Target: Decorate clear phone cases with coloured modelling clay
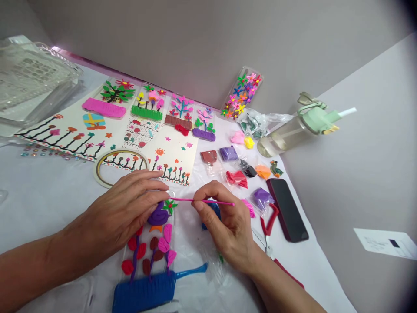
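A thin pink modelling stick point(221, 202) is pinched between the thumb and fingers of my right hand point(224, 226), its tip at a green clay flower point(170, 206) with a red centre. My left hand point(130, 202) lies with fingers stretched over the top of a clear phone case point(173, 252), partly covering a coiled purple clay shape point(159, 216). Below on the case are red, brown and pink clay petals point(167, 233) on purple stems. Ridged blue clay point(145, 292) covers the bottom, and a blue strand point(192, 271) sticks out to the right.
Beyond my hands lie a tape roll point(97, 167), a drawn sheet point(176, 152) and several decorated cases point(146, 106). Wrapped clay lumps point(237, 178), red-handled pliers point(269, 221), a phone point(287, 210) and a bottle point(286, 134) are on the right. Plastic packaging point(32, 78) sits far left.
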The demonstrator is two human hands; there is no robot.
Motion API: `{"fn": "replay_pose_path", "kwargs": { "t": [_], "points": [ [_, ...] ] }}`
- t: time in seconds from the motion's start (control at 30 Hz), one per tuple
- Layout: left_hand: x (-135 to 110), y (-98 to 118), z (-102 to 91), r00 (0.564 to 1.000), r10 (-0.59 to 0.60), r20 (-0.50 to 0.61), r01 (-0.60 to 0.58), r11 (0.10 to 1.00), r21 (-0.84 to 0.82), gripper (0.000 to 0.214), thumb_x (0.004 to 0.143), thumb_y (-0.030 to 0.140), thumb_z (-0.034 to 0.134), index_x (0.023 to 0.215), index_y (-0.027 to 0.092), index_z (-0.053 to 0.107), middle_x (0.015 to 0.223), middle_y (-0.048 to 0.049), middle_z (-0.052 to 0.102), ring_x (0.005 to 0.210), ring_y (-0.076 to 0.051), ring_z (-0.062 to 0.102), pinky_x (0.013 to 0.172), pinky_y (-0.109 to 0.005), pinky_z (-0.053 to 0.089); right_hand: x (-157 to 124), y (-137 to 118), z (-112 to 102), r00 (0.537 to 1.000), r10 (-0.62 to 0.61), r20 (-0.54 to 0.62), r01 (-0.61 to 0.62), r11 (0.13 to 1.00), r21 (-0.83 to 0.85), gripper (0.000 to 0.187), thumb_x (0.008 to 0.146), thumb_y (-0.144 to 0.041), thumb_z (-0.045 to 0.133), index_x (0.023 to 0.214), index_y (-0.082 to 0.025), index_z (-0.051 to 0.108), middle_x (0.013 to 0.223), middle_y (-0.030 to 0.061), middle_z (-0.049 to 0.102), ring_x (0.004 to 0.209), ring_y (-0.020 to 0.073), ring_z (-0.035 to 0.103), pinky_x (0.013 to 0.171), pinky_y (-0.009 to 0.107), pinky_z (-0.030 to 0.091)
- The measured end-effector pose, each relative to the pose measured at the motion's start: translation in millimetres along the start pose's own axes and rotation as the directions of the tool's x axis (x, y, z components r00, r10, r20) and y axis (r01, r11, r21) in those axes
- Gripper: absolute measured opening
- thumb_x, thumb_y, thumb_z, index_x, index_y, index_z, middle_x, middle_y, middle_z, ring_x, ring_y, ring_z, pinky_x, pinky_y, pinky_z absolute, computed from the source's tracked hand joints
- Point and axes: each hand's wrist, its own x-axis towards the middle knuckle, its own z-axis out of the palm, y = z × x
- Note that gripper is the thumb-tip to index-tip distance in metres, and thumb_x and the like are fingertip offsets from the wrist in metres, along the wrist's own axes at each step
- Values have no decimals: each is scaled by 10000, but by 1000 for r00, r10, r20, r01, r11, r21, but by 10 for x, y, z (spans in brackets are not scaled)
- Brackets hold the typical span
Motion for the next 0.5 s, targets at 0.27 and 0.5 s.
{"fn": "replay_pose_path", "kwargs": {
  "t": [0.27, 0.5],
  "points": [
    [-24, 80, -243, 993, -56, -101, 45, 994, -101, 226, 990, 101, 401, 1011, 272, 548, 968, -6, 679, 1065, -188, 624, 917, -289, 504, -8, -89, -29, 995, -16, -99, 24, 996, 83, 124, 995, -220, 571, 1026, -219, 691, 886, 7, 672, 814, 128, 623, 729, 264, 480],
    [28, 231, -470, 983, -78, -166, 92, 993, 74, 350, 1044, 263, 385, 732, 251, 543, 637, 27, 565, 605, -165, 552, 611, -284, 435, -169, -430, -117, 982, -167, -86, 165, 986, -26, 194, 1028, -260, 528, 947, -217, 699, 891, 23, 665, 857, 153, 622, 778, 295, 483]
  ]
}}
